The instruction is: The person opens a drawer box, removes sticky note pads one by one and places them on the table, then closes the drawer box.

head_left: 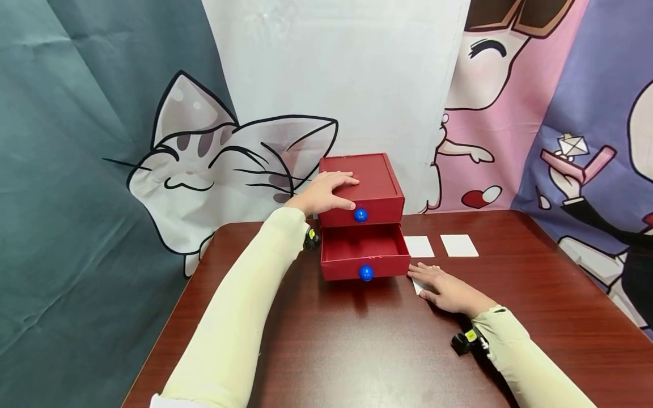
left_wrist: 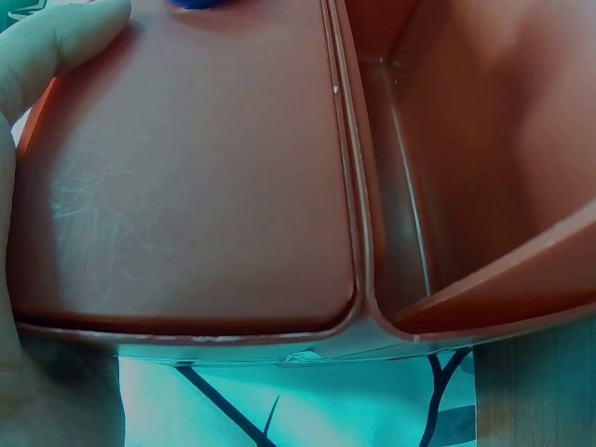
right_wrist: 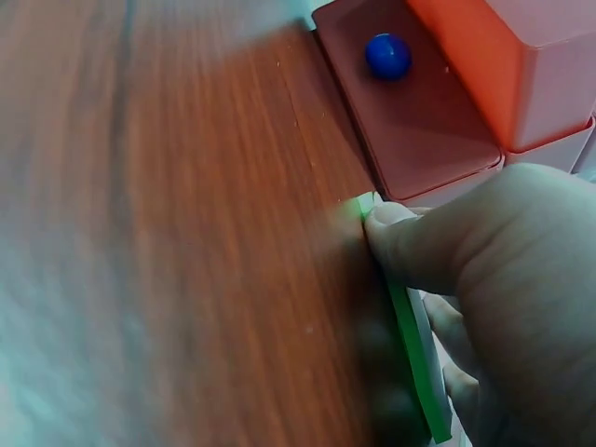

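Note:
A small red two-drawer cabinet (head_left: 359, 175) stands at the back of the table. My left hand (head_left: 326, 192) rests on its top left part, fingers stretched over the top and the thumb (left_wrist: 70, 37) lying along the upper drawer's front, near the blue knob (head_left: 360, 215). The upper drawer is in; the lower drawer (head_left: 364, 266) is pulled out, and the part of its inside that shows holds nothing. Right of it, my right hand (head_left: 449, 289) pinches a flat white square tile with a green edge (right_wrist: 414, 358), thumb at one corner and fingers along the far side.
Two more white squares lie on the brown table (head_left: 357, 351): one (head_left: 419, 246) beside the cabinet, another (head_left: 459, 245) farther right. A cloth backdrop (head_left: 347, 73) with cartoon drawings hangs directly behind the table.

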The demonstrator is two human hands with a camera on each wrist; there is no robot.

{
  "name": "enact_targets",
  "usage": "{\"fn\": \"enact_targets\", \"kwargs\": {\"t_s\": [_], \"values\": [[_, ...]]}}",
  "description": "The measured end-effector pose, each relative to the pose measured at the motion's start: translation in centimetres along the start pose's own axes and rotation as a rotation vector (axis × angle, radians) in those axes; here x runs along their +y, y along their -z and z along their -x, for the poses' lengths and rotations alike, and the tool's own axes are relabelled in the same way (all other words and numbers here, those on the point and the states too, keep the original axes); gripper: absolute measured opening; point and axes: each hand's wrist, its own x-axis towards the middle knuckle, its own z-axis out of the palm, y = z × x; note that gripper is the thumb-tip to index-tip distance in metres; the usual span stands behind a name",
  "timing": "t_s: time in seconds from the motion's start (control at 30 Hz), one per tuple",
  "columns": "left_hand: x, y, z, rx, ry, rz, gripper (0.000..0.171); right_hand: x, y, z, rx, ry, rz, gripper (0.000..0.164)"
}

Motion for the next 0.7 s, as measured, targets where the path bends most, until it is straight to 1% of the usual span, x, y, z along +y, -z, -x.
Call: {"fn": "enact_targets", "kwargs": {"t_s": [0.33, 0.7], "values": [[0.03, 0.17, -0.14, 0.001, 0.004, -0.004, 0.068, 0.0, -0.19, 0.34, 0.045, 0.018, -0.025, 0.051], [-0.28, -0.12, -0.3, -0.001, -0.003, -0.002, 0.068, 0.01, -0.44, 0.36, 0.03, -0.017, -0.069, 0.05]]}}
